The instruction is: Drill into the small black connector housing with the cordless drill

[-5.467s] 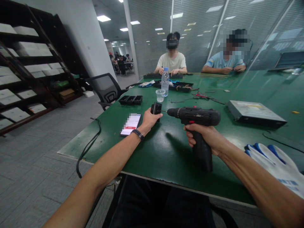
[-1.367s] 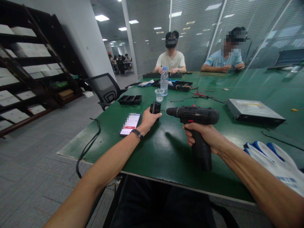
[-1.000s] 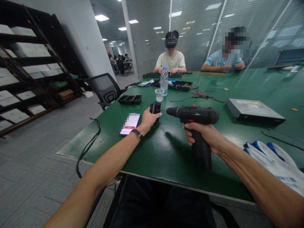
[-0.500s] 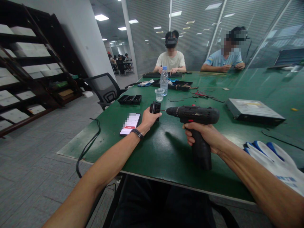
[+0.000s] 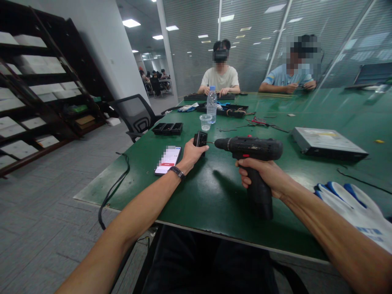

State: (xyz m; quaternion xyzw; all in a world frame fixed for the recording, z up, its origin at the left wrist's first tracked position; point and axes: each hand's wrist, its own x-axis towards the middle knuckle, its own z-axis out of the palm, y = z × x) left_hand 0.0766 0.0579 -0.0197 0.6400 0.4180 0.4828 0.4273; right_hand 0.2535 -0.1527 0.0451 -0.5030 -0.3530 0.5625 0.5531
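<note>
From my end I see both grips over the near side of the green bench [image 5: 196,200], whose pale, slightly chipped front edge runs beneath the 2 forearms. The left grip [image 5: 192,154] is closed around a small black block [image 5: 199,139], well in from the bench's left edge; the right grip [image 5: 263,173] is wrapped around the handle of a black drill [image 5: 255,148], pointing its thin bit [image 5: 210,142] leftward at the block. I cannot tell whether the tip touches it. A broad stretch of green surface lies between the drill and the front edge. Left of the block a phone [image 5: 167,163] lies flat, and a black tray [image 5: 168,129] with 3 compartments sits near the left edge, where a dark cord [image 5: 124,174] hangs over the corner. Beyond the block stand a clear plastic cup [image 5: 206,123] and a blue-capped bottle [image 5: 211,107]. To the right lie a boxy silver metal case [image 5: 330,141] and white knit gloves [image 5: 352,208] with blue trim. Lettering is beyond me: the phone's screen shows a red bar with text too small to read, and the gloves' blue print is blurred. The drill's casing looks matte and ridged near its round chuck, with red accents.
</note>
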